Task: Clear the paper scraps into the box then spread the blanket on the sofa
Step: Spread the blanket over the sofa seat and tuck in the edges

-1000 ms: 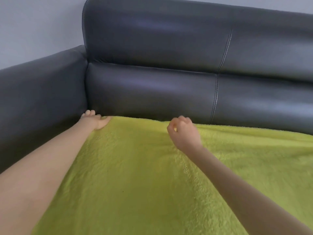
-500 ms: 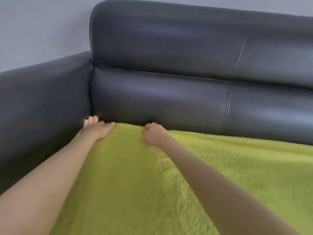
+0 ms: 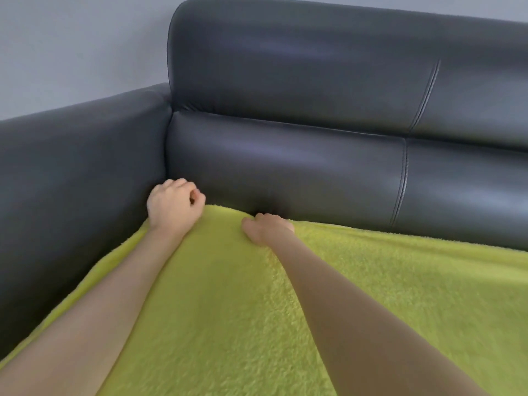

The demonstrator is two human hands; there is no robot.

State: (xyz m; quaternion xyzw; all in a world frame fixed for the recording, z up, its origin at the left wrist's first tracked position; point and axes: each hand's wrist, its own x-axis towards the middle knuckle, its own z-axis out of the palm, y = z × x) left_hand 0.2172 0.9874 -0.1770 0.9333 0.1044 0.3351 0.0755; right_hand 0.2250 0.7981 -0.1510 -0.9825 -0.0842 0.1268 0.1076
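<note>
Left hand [image 3: 171, 204] lifted, now curled empty; right hand [image 3: 267, 228] tucks blanket [image 3: 257, 310] edge, grip unclear.

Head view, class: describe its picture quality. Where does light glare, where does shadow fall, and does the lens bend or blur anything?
Head view: soft, pale glare streaks lie along the sofa backrest; the darkest shadow sits in the corner behind the left hand and just above the right hand; the wide lens bows the backrest top and stretches the forearms near the bottom edge; the blanket pile looks soft and slightly blurred.
</note>
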